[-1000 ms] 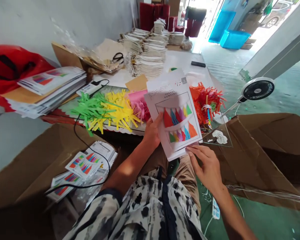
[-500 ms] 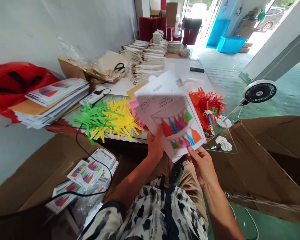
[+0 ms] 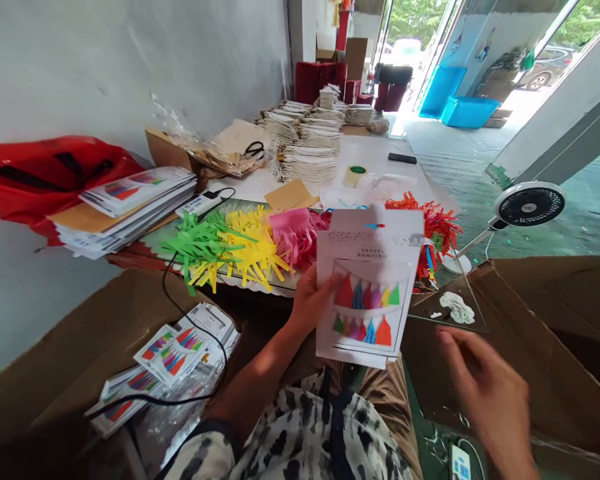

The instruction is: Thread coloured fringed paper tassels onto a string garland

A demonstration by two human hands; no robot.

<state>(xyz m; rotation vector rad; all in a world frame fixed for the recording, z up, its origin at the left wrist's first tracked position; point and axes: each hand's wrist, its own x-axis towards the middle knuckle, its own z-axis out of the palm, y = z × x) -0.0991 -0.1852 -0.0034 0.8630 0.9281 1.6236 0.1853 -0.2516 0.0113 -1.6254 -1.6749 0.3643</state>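
Note:
My left hand grips the left edge of a printed tassel bunting card, its thumb on the front. The card stands nearly upright, showing two rows of coloured tassels; another white sheet edge shows beneath it. My right hand is off to the right, away from the card. Its fingers are curled with thumb and index tips close together, and no object shows in them. Behind the card lie green, yellow and pink paper tassels, with red-orange tassels to its right.
A glass pane with a white blob juts from the table near my right hand. A small fan stands beyond. Printed card stacks lie at left and lower left. A black cable hangs between.
My right hand has let go of the card and moved right and down. The card, in my left hand, has swung from tilted to nearly upright. A tape roll has come into sight behind it.

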